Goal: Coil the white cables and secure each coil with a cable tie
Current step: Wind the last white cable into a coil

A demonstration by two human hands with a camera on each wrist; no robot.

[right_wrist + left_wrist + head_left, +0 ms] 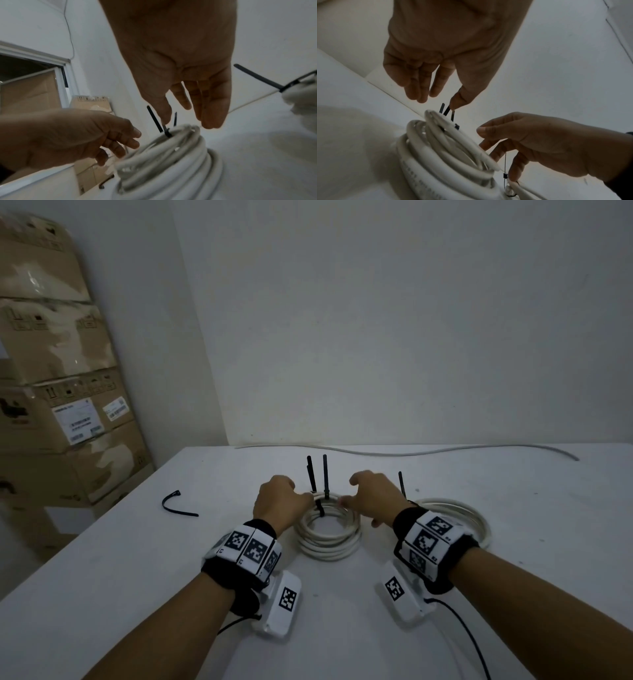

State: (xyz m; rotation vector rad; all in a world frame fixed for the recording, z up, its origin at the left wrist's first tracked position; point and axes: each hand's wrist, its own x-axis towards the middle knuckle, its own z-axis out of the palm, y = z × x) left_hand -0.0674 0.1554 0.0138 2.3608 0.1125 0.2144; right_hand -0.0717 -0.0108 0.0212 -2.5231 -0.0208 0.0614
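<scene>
Dim white walls (376, 320), cardboard boxes (61, 412) stacked left.

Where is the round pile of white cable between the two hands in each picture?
Head: the cable coil lies low in the middle, between both wrists.
Left wrist: bottom middle.
Right wrist: bottom, right of middle.
Shared landmark: the black cable ties sticking up from its far edge.

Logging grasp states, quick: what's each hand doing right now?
Left hand: open, fingers relaxed over the coil, thumb by a tie, gripping nothing.
Right hand: open, over the same coil, gripping nothing.
</scene>
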